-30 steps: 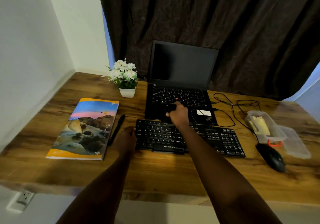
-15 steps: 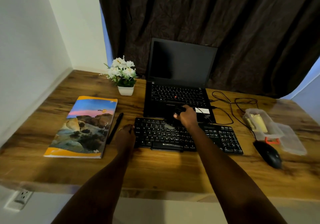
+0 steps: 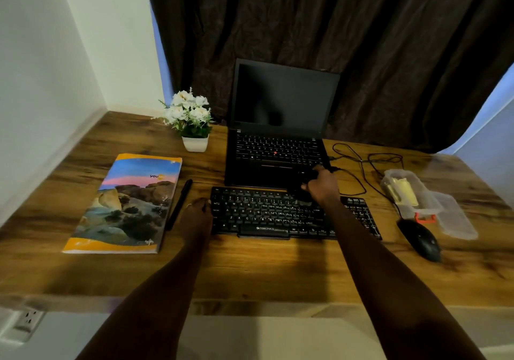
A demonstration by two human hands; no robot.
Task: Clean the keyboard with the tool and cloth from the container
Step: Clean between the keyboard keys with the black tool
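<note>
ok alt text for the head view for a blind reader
A person's right hand grips a dark tool over the top rows of a black keyboard on a wooden desk, while the left hand rests against its left edge. Around it: an open laptop, notebook, pen, potted flowers, mouse and a clear container.

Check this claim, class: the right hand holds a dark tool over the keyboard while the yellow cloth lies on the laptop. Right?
One slip. The head view shows the yellow cloth inside the open container right of the keyboard. The right hand does hold a dark tool over the keyboard.
</note>
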